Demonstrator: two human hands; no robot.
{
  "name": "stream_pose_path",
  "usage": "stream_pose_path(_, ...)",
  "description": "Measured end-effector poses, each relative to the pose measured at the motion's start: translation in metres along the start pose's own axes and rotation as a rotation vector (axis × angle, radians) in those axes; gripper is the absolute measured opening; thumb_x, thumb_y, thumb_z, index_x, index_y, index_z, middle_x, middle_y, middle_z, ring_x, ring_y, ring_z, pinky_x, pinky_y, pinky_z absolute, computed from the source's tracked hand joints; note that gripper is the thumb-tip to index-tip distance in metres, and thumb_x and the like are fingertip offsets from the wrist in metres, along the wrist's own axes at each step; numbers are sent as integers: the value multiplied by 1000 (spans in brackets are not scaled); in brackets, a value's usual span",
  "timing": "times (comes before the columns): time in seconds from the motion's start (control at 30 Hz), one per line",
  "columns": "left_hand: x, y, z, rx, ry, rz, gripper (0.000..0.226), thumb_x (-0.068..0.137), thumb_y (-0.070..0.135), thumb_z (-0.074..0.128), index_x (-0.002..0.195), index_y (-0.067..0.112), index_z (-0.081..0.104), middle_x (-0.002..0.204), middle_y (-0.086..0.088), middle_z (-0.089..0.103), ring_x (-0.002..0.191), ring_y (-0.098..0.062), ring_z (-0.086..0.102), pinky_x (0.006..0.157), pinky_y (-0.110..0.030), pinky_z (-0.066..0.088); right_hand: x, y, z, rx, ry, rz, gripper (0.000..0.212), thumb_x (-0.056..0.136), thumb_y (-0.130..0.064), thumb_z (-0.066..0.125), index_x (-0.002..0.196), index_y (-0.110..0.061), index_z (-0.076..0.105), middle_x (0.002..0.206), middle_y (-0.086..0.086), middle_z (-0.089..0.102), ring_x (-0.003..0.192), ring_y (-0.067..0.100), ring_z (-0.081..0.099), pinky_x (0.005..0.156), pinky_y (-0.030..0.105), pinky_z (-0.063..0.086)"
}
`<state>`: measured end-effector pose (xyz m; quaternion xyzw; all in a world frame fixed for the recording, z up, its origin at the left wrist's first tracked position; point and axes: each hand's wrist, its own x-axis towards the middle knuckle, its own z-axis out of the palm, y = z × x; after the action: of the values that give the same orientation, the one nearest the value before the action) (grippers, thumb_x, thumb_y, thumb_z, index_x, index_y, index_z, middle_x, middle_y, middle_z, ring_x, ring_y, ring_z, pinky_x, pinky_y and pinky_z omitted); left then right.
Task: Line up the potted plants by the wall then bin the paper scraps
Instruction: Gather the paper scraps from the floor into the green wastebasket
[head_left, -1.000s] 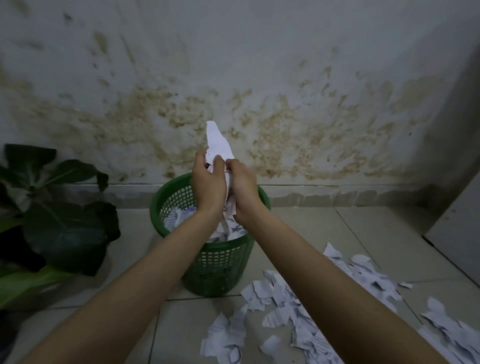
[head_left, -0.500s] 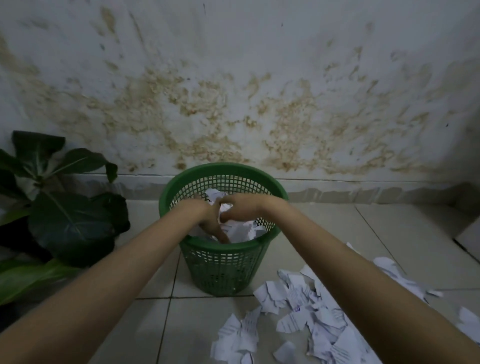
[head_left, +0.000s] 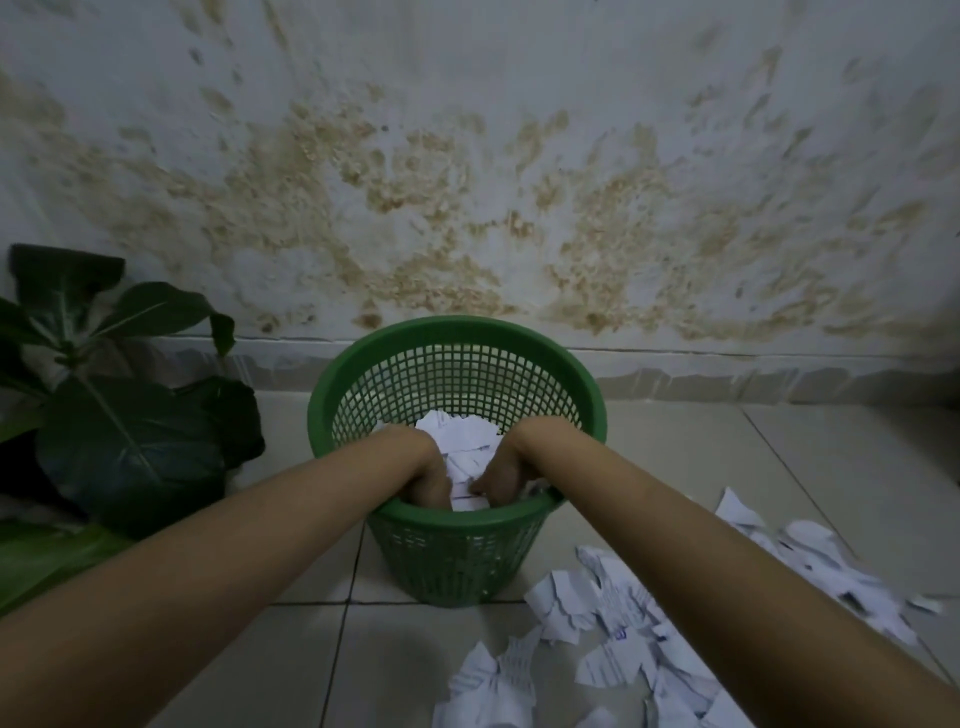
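Note:
A green mesh waste basket (head_left: 457, 332) stands on the tiled floor against the stained wall. White paper scraps (head_left: 462, 441) are piled inside it. Both my hands reach down into the basket: my left hand (head_left: 426, 473) and my right hand (head_left: 501, 470) are side by side, pressed into the scraps. Their fingers are hidden by the paper and the near rim, so I cannot tell whether they grip anything. More torn paper scraps (head_left: 613, 649) lie on the floor to the right of the basket. A potted plant (head_left: 130, 441) with large dark leaves stands at the left by the wall.
The stained wall (head_left: 519, 182) with a low tiled skirting (head_left: 727, 379) runs right behind the basket. The plant's leaves reach close to the basket's left side. Loose scraps spread across the floor tiles from the basket's foot to the lower right edge.
My hands came down from above the basket, where they held a bunch of scraps, and are now deep inside it. The view moved closer to the basket.

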<state>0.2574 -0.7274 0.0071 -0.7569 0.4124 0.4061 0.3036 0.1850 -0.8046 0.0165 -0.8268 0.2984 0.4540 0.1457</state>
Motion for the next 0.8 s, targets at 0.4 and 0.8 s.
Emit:
stream_pose_path(0.4,-40,10,-3,66,245,38,52,93,31,50,138,8,40,142,-9,45,127,-25,48,105,-34,41,-72,-10,9,-42,284,-250,43,96,-13,47,138,-11,42,125,9,53,97,20,55,86,33,46)
stream_pose_path(0.8,-121,35,-9,-133,726,242,40,94,32,48,126,9,54,128,-12,56,108,-27,54,95,-35,42,-144,13,9,-34,630,-122,33,95,-8,39,123,-1,55,120,17,59,107,31,56,84,34,43)
